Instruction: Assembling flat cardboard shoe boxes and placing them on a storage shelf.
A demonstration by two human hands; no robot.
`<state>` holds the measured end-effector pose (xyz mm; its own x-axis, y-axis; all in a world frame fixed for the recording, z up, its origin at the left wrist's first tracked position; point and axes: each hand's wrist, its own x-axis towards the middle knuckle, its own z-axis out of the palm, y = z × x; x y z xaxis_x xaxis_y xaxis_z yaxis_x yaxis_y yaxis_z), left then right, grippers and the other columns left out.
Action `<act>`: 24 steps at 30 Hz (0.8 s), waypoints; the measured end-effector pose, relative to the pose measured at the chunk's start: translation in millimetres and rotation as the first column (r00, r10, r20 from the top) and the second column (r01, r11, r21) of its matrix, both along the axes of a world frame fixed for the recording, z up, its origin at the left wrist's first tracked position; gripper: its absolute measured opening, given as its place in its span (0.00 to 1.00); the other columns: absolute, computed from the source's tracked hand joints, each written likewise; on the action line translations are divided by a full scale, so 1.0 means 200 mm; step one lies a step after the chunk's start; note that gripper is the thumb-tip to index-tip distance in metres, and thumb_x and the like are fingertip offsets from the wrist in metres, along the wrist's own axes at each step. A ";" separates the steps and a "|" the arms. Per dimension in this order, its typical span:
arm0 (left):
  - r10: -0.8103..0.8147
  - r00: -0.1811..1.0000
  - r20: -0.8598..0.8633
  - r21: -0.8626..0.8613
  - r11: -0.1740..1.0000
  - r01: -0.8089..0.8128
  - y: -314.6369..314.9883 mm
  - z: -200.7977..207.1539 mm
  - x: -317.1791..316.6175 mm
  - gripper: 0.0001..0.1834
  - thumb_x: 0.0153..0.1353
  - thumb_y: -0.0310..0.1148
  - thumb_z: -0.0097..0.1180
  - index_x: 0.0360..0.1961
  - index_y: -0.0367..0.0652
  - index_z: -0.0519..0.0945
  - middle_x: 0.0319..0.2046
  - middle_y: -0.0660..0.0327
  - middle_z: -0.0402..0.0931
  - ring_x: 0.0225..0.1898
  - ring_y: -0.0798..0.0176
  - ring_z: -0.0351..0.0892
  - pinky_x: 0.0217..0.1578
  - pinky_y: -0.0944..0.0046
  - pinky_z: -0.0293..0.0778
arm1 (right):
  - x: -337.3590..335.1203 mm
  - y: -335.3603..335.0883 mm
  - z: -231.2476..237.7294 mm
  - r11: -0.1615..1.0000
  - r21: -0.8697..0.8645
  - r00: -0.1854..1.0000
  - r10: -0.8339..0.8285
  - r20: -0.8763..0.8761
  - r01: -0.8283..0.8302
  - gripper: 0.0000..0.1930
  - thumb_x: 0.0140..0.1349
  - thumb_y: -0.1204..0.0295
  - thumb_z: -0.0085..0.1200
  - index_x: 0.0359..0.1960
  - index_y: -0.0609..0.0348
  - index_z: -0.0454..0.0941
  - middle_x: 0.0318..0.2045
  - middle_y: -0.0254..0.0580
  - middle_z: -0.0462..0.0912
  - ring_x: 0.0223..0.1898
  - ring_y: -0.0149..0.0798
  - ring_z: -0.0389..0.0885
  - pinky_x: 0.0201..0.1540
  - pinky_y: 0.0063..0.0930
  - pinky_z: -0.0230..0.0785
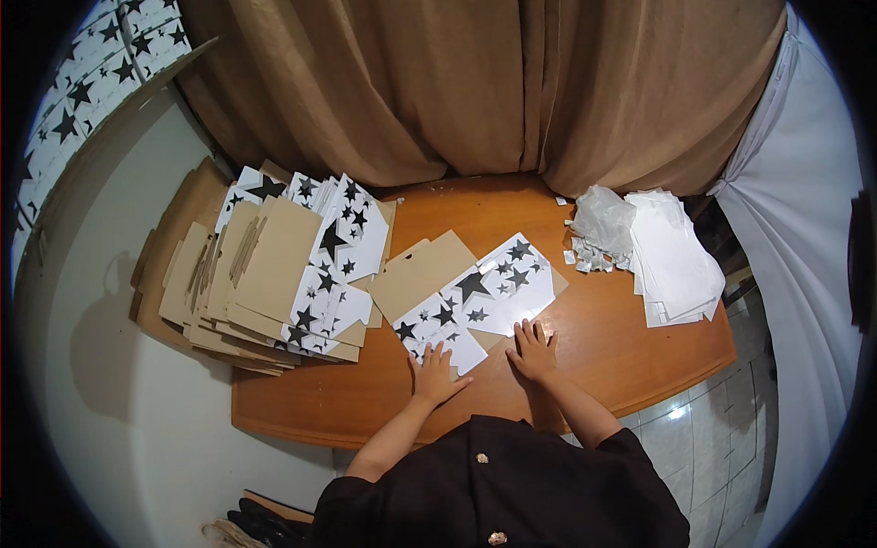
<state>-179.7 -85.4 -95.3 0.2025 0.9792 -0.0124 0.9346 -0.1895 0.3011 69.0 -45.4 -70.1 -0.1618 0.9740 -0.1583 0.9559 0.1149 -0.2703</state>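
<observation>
In front of me lies a flat, unfolded cardboard box, brown on its left part and white with black stars across a printed panel. My left hand rests on the panel's near left corner with its fingers spread. Flat and spread too, my right hand lies at the panel's near edge, its fingertips touching the white surface. Neither hand holds anything. Brown cardboard shows past the white panel at its right end and between my hands.
A tall, uneven stack of flat cardboard boxes, some star-printed, fills the table's left side. At the right are a pile of white paper sheets, a crumpled plastic bag and small white pieces. Brown curtains hang behind the wooden table.
</observation>
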 end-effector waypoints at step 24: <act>0.091 0.258 0.962 0.045 0.878 -0.477 0.12 0.35 -0.18 0.21 0.68 0.45 0.39 0.38 0.36 0.72 0.37 0.60 0.70 0.42 0.65 0.68 0.47 0.67 0.63 | 0.28 -0.56 0.15 0.685 0.353 0.730 -0.388 -0.562 0.637 0.47 0.43 0.61 0.63 0.65 0.53 0.49 0.62 0.55 0.51 0.64 0.56 0.49 0.63 0.55 0.40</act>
<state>-215.1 -61.0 -25.0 -0.4046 0.8837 0.2351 0.0781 -0.2228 0.9717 124.8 -156.8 -40.0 0.4628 0.8279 0.3169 0.7041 -0.1261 -0.6988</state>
